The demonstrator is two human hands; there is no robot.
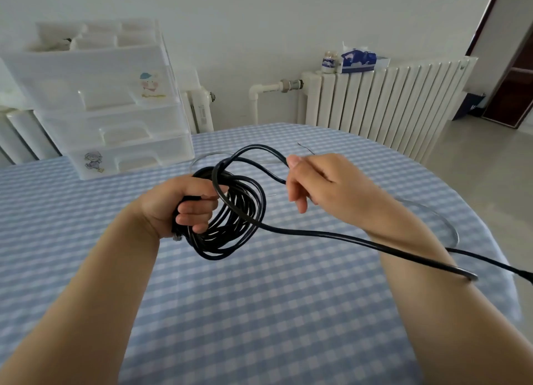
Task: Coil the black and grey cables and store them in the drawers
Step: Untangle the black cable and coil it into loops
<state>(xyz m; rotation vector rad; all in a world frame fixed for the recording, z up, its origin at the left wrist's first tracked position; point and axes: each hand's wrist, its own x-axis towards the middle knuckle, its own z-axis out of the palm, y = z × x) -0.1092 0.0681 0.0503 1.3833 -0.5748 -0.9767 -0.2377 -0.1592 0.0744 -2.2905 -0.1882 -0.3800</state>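
Gripping the black cable [230, 220] coil, left hand [178, 206]; right hand [320, 182] pinches its loop, tail trailing rightward.

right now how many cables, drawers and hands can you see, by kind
cables: 2, black cable in both hands, grey cable on the table
drawers: 3, all shut, in the drawer unit
hands: 2, left hand, right hand
total: 7

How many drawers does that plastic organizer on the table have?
3 drawers, stacked one above the other: top, middle, bottom. An open compartment tray sits on top of the unit.
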